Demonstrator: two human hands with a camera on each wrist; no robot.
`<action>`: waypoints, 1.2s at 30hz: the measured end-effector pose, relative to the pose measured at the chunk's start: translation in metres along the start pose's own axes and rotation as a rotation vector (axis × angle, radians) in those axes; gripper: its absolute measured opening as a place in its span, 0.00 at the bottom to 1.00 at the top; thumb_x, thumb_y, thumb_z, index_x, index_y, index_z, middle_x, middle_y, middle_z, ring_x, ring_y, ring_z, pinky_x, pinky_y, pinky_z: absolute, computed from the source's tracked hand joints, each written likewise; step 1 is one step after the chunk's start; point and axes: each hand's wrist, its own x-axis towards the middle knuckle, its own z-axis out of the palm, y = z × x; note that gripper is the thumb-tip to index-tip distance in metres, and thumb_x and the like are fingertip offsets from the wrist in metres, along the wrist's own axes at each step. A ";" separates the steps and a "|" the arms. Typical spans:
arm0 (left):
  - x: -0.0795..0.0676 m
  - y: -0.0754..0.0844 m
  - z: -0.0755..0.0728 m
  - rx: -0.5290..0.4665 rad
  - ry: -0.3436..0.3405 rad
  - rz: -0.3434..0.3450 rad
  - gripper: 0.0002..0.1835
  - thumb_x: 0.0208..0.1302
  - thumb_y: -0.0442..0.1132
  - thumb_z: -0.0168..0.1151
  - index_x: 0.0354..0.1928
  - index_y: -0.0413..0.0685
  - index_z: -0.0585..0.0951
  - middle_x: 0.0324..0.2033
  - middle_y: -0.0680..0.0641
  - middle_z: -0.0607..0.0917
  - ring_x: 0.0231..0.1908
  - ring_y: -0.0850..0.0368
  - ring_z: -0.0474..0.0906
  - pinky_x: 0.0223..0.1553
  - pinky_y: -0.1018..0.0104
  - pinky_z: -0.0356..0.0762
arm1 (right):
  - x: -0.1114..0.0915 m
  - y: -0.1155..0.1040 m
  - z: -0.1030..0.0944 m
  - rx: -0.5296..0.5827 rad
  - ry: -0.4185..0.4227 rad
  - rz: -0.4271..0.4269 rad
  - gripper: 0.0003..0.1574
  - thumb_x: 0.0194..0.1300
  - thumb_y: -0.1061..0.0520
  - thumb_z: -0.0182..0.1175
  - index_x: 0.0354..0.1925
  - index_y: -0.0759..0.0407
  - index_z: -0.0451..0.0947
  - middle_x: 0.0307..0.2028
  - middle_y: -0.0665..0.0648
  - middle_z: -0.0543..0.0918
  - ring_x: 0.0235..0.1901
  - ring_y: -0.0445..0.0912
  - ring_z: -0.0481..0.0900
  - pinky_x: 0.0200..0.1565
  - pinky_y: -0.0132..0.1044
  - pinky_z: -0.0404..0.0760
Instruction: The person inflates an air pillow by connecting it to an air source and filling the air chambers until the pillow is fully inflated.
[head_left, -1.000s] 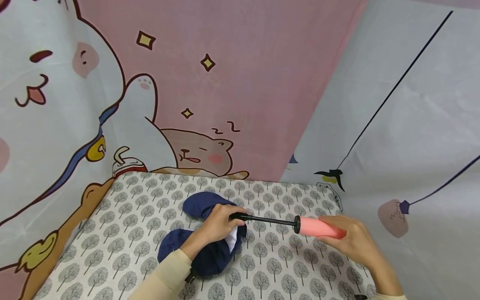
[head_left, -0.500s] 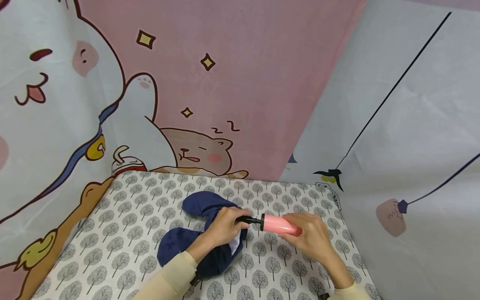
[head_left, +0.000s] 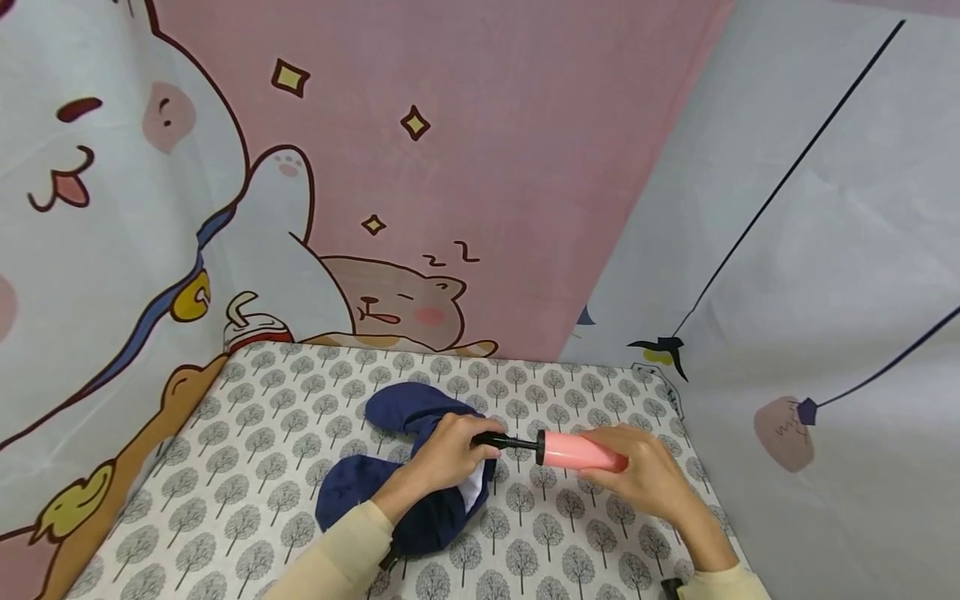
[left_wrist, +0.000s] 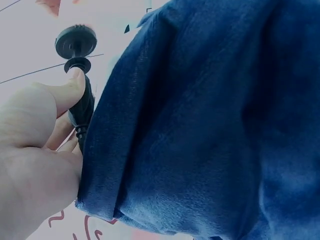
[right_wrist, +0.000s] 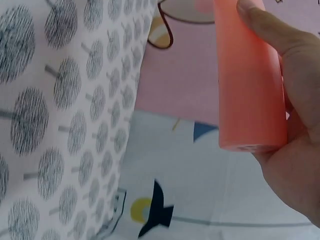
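In the head view my right hand grips the pink barrel of a hand air pump, its thumb along the side in the right wrist view. My left hand holds the pump's black end piece, thumb on top, against a navy U-shaped neck pillow. A short length of black rod shows between that piece and the barrel. The stepped tip of the black piece points down along the pillow's fabric in the left wrist view; its lower end is hidden. A white patch shows at the pillow's near opening.
The pillow lies on a white cloth printed with grey trees. Cartoon-printed curtains rise behind the table and along both sides. A small black piece hangs from the pillow's lower end.
My right hand has pushed the pink barrel left along the rod, most of the rod going inside, then drawn it slightly back right. My left hand and the pillow have hardly moved.
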 end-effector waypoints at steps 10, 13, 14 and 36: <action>0.000 -0.003 -0.001 0.019 0.003 -0.002 0.17 0.75 0.38 0.76 0.63 0.50 0.92 0.56 0.43 0.96 0.17 0.73 0.61 0.34 0.73 0.72 | -0.026 0.030 -0.033 -0.031 -0.006 0.080 0.39 0.42 0.53 0.95 0.56 0.46 0.95 0.50 0.50 0.98 0.46 0.49 0.94 0.49 0.47 0.91; -0.001 -0.002 -0.001 0.011 0.002 -0.022 0.18 0.75 0.37 0.76 0.64 0.50 0.92 0.56 0.43 0.96 0.16 0.72 0.60 0.35 0.72 0.72 | -0.031 0.033 -0.040 -0.013 -0.024 0.128 0.39 0.44 0.53 0.95 0.57 0.46 0.94 0.51 0.51 0.97 0.47 0.45 0.93 0.48 0.41 0.90; -0.001 -0.002 0.000 0.006 0.001 -0.024 0.18 0.75 0.37 0.76 0.64 0.50 0.92 0.56 0.43 0.96 0.16 0.71 0.61 0.35 0.72 0.73 | -0.031 0.033 -0.040 -0.022 -0.026 0.142 0.38 0.44 0.52 0.95 0.57 0.45 0.94 0.51 0.51 0.97 0.47 0.44 0.93 0.48 0.40 0.89; -0.001 0.003 0.008 0.026 -0.001 0.036 0.16 0.74 0.38 0.77 0.61 0.46 0.92 0.50 0.44 0.97 0.31 0.68 0.81 0.35 0.74 0.75 | 0.006 -0.019 0.021 -0.006 0.014 0.066 0.35 0.46 0.48 0.94 0.54 0.52 0.95 0.48 0.52 0.98 0.44 0.48 0.95 0.45 0.42 0.90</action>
